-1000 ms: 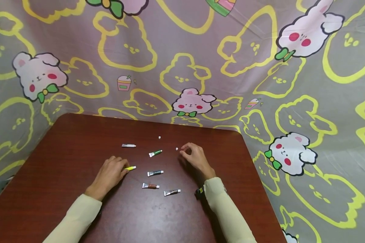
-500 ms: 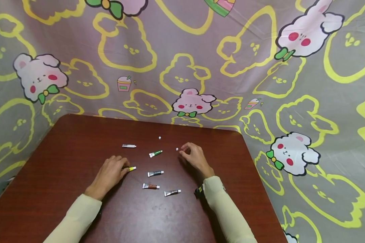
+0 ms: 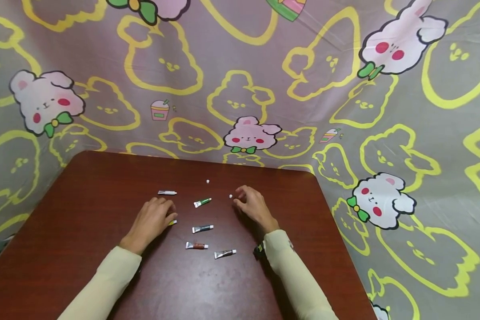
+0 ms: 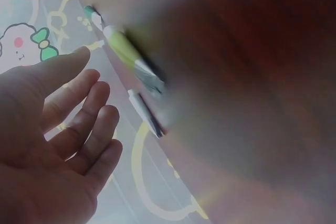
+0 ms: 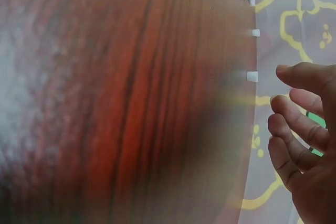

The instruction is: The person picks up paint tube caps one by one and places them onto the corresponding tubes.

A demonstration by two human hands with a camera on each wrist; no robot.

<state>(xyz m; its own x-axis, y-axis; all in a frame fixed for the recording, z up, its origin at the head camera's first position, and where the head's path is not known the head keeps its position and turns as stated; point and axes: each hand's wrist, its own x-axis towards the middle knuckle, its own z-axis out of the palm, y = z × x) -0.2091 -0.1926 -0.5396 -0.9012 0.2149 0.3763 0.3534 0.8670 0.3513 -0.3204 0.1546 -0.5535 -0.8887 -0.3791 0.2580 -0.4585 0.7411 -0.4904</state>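
Here the left hand (image 3: 152, 220) rests open-fingered on the counter (image 3: 84, 200) over a yellow tube (image 3: 173, 222), and farther right the right hand (image 3: 253, 206) lies empty, fingers loosely curled, beside a small white cap (image 3: 230, 196).

A dark red-brown wooden table (image 3: 84, 249) carries six small paint tubes (image 3: 202, 229) and two white caps (image 3: 207, 181).

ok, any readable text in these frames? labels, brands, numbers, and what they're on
None readable.
Paint tubes: label print too small in the head view, blurred in the left wrist view.
Backdrop cloth: cartoon bunnies and drink cups only, no words.
Table: no markings visible.
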